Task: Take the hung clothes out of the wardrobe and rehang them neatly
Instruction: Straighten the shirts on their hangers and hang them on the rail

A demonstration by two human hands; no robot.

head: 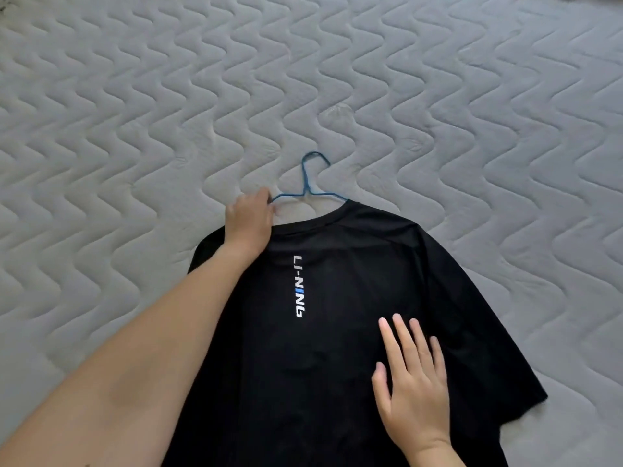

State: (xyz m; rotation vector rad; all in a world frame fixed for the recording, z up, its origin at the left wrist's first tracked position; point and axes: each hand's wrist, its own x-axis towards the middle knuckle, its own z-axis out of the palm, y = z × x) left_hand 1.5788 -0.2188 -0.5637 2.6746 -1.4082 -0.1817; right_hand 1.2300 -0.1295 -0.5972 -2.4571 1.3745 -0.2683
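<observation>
1. Left hand [249, 217]: the arm is stretched forward across the left shoulder of the black T-shirt [337, 281]. The back of the hand faces the camera and the fingers are curled under, gripping the left arm of the blue wire hanger [308, 183] right at the collar edge. The fingertips are hidden behind the hand.
2. Right hand [414, 375]: lies palm down, flat on the shirt. The fingers are straight and slightly spread, the thumb is out to the side, and it holds nothing.
3. Hanger relative to the hands: the wire comes out of the left hand's fingers and runs right to the twisted neck, with the hook pointing away from the person. The right arm of the wire goes under the collar on the far side from the left hand. The rest is inside the shirt and out of sight.
4. Shirt relative to the hands: the collar is just right of the left hand. The body of the shirt lies under the right hand, and the right sleeve spreads out beyond that hand.
5. Shirt look: plain black with short sleeves, lying mostly flat. White LI-NING lettering [298, 286] with one blue letter runs down from the collar, between the two hands.
6. All of it lies on a grey quilted mattress [135, 96] with a wavy stitch pattern.
</observation>
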